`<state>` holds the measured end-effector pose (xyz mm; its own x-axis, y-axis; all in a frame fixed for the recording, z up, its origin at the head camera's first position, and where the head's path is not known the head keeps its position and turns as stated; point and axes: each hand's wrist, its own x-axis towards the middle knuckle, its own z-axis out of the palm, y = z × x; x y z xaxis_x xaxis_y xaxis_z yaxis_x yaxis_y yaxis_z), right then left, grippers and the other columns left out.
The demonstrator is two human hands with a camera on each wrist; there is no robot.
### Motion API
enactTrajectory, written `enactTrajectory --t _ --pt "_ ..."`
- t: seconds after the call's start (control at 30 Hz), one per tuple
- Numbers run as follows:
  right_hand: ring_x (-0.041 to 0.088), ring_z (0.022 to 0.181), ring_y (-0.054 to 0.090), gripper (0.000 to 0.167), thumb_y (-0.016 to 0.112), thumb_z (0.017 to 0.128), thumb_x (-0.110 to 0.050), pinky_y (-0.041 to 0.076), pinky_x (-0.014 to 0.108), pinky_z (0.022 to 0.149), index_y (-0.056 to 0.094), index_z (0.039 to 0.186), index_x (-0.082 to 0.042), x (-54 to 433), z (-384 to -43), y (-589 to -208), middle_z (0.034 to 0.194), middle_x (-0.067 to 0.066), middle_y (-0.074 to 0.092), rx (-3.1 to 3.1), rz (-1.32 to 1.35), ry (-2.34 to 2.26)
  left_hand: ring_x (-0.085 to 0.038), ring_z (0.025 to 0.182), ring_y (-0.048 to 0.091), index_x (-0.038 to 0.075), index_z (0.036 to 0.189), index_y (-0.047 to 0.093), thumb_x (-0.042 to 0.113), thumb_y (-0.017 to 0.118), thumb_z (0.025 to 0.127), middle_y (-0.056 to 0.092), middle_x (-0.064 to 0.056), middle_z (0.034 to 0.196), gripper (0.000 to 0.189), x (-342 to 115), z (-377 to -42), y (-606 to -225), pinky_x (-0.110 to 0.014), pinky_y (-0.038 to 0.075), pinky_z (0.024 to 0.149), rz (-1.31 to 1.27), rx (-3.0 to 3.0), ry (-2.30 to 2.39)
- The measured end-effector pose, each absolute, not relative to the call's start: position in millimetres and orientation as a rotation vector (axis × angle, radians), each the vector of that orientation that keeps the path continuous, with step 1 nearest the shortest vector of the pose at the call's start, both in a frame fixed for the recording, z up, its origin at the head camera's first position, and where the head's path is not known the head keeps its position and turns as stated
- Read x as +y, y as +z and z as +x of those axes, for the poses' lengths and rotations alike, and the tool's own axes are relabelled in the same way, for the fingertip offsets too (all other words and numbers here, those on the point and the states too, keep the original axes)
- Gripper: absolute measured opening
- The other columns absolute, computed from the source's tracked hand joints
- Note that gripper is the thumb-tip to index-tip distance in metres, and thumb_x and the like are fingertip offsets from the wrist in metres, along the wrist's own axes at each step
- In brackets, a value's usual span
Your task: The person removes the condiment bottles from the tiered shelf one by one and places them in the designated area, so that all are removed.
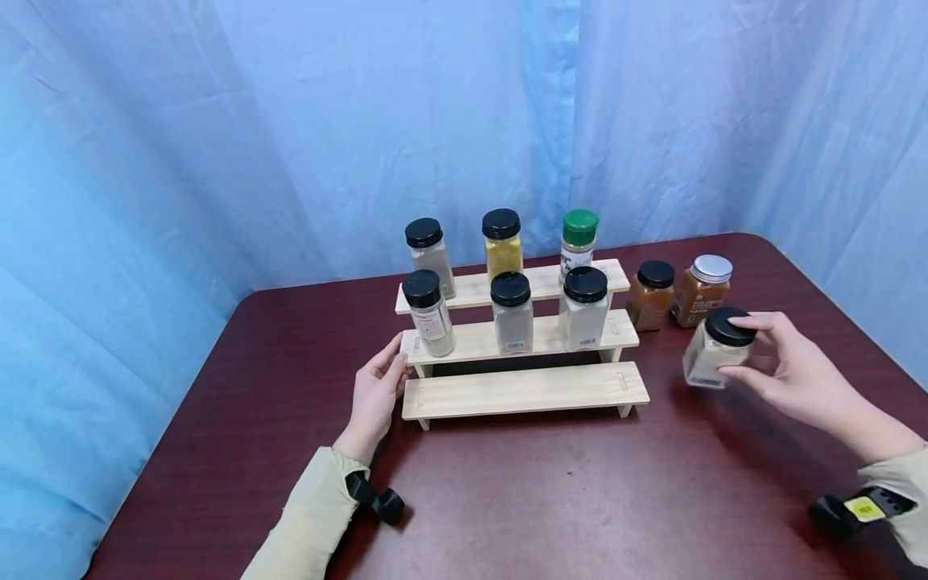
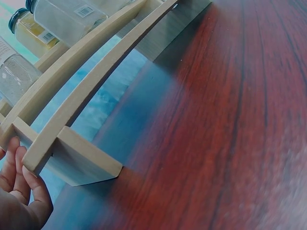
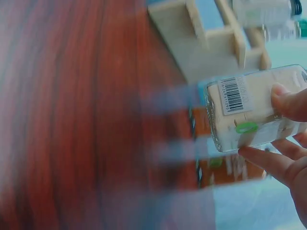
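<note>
My right hand (image 1: 797, 379) grips a square spice jar (image 1: 710, 361) with a black lid and pale powder inside, to the right of the wooden rack. In the right wrist view the jar (image 3: 261, 103) shows a barcode label, with thumb and fingers on opposite sides. At the left end of the three-tier wooden rack (image 1: 525, 391), my left hand (image 1: 374, 395) holds the edge by the middle shelf. Up close in the left wrist view, its fingertips lie against the rack's end (image 2: 41, 152). The lowest shelf carries no jars.
On the middle shelf stand a labelled round shaker (image 1: 432, 325) and two square jars (image 1: 513, 326) of greyish powder. A grey jar, a yellow jar (image 1: 503, 256) and a green-capped bottle (image 1: 577, 259) line the top. Two orange-brown jars (image 1: 650, 306) stand right of the rack, before blue curtains (image 1: 377, 121).
</note>
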<state>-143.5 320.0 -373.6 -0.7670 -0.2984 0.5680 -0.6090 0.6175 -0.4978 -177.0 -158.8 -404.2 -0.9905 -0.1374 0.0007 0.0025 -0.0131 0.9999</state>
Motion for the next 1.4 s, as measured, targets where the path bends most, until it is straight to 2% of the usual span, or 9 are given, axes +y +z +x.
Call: enactTrajectory --t 0.37,0.47,0.6,0.7,0.8,0.83,0.9,1.03,1.4 --pt "-0.031 0.091 0.039 0.063 0.070 0.071 0.020 0.040 -0.003 0.065 0.036 0.123 0.013 366.2 -162.3 -389.2 0.115 -0.038 0.033 -2.496 0.493 0.928 0.000 0.072 0.054 0.009 0.141 0.045 0.011 0.049 0.099 0.056 0.012 0.078 0.043 -159.0 -175.0 -405.2 -0.015 0.040 0.061 0.130 -2.167 -2.152" --pt "-0.030 0.093 0.040 0.065 0.070 0.069 0.022 0.040 -0.002 0.065 0.036 0.124 0.013 381.2 -172.1 -395.8 0.117 -0.022 0.044 -2.492 0.468 0.950 0.000 0.072 0.054 0.009 0.141 0.046 0.011 0.050 0.099 0.057 0.013 0.078 0.043 -158.5 -175.2 -404.8 -0.015 0.040 0.061 0.131 -2.169 -2.147" --pt "-0.032 0.096 0.035 0.055 0.066 0.086 -0.002 0.039 -0.003 0.065 0.041 0.134 -0.012 402.4 -186.6 -411.5 0.124 -0.009 0.045 -2.518 0.437 0.896 0.001 0.072 0.054 0.009 0.141 0.045 0.011 0.050 0.099 0.057 0.014 0.078 0.043 -158.1 -175.9 -405.0 -0.014 0.040 0.061 0.134 -2.164 -2.157" --pt "-0.034 0.095 0.031 0.052 0.064 0.089 -0.014 0.039 -0.003 0.063 0.040 0.135 -0.019 409.2 -191.9 -416.4 0.126 -0.021 0.041 -2.554 0.399 0.844 0.000 0.071 0.053 0.008 0.141 0.045 0.011 0.050 0.099 0.057 0.013 0.077 0.043 -158.0 -176.2 -405.8 -0.015 0.040 0.060 0.138 -2.160 -2.164" --pt "-0.009 0.096 0.057 0.060 0.067 0.081 0.008 0.043 0.003 0.057 0.036 0.132 0.003 401.1 -188.2 -404.9 0.124 0.012 0.052 -2.629 0.325 0.823 -0.001 0.070 0.052 0.007 0.142 0.045 0.011 0.050 0.098 0.056 0.011 0.076 0.044 -158.1 -176.2 -406.7 -0.016 0.039 0.059 0.134 -2.159 -2.170" --pt "-0.009 0.091 0.058 0.060 0.068 0.082 0.005 0.043 0.005 0.054 0.036 0.133 0.001 400.0 -188.2 -404.7 0.121 0.011 0.053 -2.645 0.287 0.798 -0.001 0.069 0.052 0.006 0.142 0.044 0.011 0.050 0.098 0.055 0.010 0.076 0.044 -158.0 -175.9 -406.8 -0.016 0.039 0.059 0.134 -2.158 -2.170" --pt "-0.012 0.082 0.056 0.062 0.068 0.080 0.008 0.042 0.006 0.051 0.035 0.132 0.003 396.0 -186.8 -399.6 0.114 0.035 0.048 -2.679 0.249 0.785 -0.001 0.069 0.052 0.006 0.142 0.044 0.010 0.050 0.098 0.055 0.010 0.075 0.044 -158.1 -175.5 -407.0 -0.016 0.039 0.059 0.132 -2.157 -2.171" --pt "-0.036 0.080 0.024 0.060 0.067 0.079 0.012 0.036 0.000 0.053 0.034 0.129 0.009 391.7 -187.2 -391.9 0.114 0.037 0.046 -2.655 0.249 0.832 -0.001 0.069 0.052 0.005 0.142 0.044 0.010 0.050 0.098 0.055 0.010 0.075 0.044 -158.3 -174.8 -406.4 -0.016 0.039 0.059 0.134 -2.155 -2.171" --pt "-0.038 0.077 0.021 0.058 0.071 0.076 0.010 0.028 -0.004 0.057 0.038 0.124 0.009 400.0 -206.5 -378.4 0.107 0.046 0.051 -2.658 0.261 0.718 0.000 0.070 0.053 0.007 0.141 0.045 0.009 0.050 0.098 0.056 0.012 0.075 0.043 -159.5 -176.1 -405.5 -0.015 0.040 0.060 0.145 -2.151 -2.157"
